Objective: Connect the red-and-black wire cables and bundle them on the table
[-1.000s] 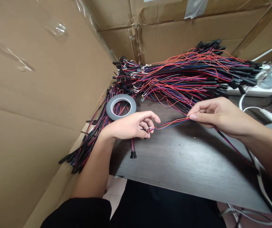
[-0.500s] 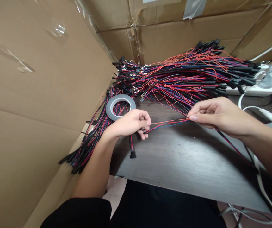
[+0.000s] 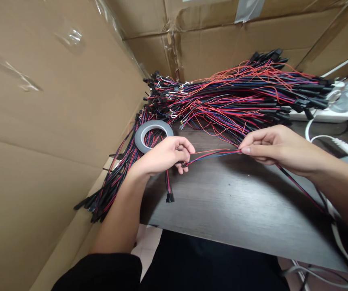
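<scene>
A wire harness (image 3: 212, 154) of thin red, orange, blue and black wires stretches between my two hands above the dark table. My left hand (image 3: 174, 155) is closed on its left end, thumb and forefinger pinching the orange wire while the other wires pass lower through the fingers. At the right, my right hand (image 3: 271, 147) pinches the bundled wires between thumb and fingertips. From there the harness runs on down to the right, beneath my forearm. Below my left hand, a black connector (image 3: 170, 197) on short wires hangs or lies; its upper part is hidden.
A grey tape roll (image 3: 142, 131) lies just behind my left hand, on wires. Piled harnesses (image 3: 237, 93) cover the table's back, with more (image 3: 107, 194) along the left. Cardboard walls (image 3: 55, 101) stand left and behind. A white power strip (image 3: 322, 116) sits at the right.
My left hand has risen slightly, its fingers shifting on the orange wire, which now stands further apart from the other wires. My right hand stays nearly still.
</scene>
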Action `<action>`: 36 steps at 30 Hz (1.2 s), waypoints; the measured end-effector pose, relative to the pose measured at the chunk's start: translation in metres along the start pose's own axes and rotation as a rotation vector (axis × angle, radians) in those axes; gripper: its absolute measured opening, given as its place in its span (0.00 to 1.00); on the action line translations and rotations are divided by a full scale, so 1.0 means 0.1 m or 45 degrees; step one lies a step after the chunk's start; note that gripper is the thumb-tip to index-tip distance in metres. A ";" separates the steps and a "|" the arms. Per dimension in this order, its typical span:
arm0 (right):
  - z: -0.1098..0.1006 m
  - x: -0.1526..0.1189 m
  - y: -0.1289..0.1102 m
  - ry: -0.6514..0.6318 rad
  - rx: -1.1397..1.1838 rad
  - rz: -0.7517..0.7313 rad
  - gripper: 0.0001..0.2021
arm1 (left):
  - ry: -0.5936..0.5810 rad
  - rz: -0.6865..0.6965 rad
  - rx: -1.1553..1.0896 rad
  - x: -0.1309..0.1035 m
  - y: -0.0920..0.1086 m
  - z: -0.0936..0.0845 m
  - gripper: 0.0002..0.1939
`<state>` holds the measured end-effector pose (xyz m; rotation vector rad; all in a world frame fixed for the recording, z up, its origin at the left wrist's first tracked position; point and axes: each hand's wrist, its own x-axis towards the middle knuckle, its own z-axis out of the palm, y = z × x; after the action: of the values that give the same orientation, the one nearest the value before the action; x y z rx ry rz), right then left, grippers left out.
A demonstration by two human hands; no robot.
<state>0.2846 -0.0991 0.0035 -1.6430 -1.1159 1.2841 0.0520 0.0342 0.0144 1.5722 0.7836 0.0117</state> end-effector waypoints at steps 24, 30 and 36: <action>-0.09 0.00 0.03 -0.087 -0.103 -0.010 0.17 | 0.032 0.083 0.233 0.00 -0.01 -0.04 0.08; -0.09 0.00 0.02 -0.126 -0.117 0.001 0.17 | -0.016 0.123 0.108 -0.01 -0.02 -0.02 0.08; -0.12 0.01 0.06 -0.198 -0.072 0.011 0.13 | 0.071 0.070 0.179 0.01 -0.01 -0.03 0.09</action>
<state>0.2977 -0.1009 -0.0002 -1.6116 -1.2494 1.4174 0.0507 0.0372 0.0132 1.7330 0.7989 0.0416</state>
